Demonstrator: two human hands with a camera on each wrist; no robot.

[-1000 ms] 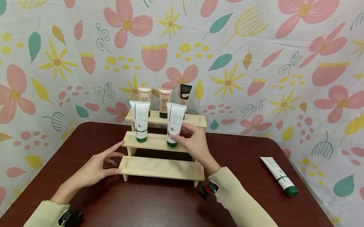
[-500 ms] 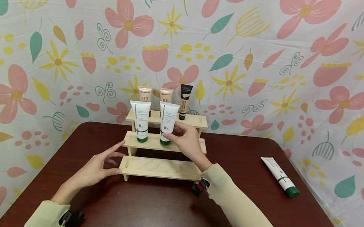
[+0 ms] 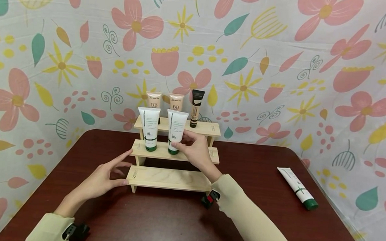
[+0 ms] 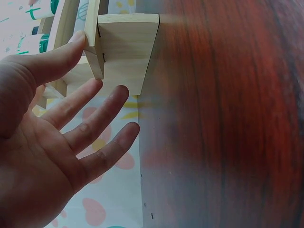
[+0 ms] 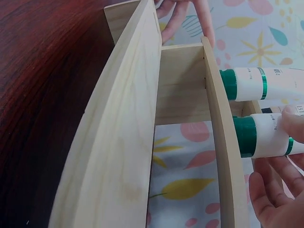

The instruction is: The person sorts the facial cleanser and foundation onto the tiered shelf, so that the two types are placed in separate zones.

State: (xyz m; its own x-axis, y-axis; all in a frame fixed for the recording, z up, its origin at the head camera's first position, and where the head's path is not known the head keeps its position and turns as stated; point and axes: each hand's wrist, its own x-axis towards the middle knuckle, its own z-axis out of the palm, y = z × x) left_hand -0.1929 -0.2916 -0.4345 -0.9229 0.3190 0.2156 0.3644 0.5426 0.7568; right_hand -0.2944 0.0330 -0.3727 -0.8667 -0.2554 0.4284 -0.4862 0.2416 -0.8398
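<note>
My right hand (image 3: 195, 149) pinches a white tube with a green cap (image 3: 177, 128) between thumb and fingers. The tube stands cap down at the middle step of a three-tier wooden rack (image 3: 171, 179); in the right wrist view its green cap (image 5: 244, 137) is right at the step's surface. To its left on the same step stands a matching white tube (image 3: 150, 127). My left hand (image 3: 104, 176) is at the rack's left end, fingers spread and fairly straight. In the left wrist view the thumb (image 4: 71, 52) touches the bottom step's edge.
On the top step stand two beige BB tubes, one of them a BB tube (image 3: 176, 101) partly hidden, and a black-topped tube (image 3: 196, 108). Another white tube (image 3: 296, 188) lies on the dark red table (image 3: 162, 220) at the right. A floral cloth (image 3: 247, 65) hangs behind.
My right hand has moved left along the middle step with the white tube, closer to the matching tube. The black-topped tube behind is uncovered. My left hand has stayed in place.
</note>
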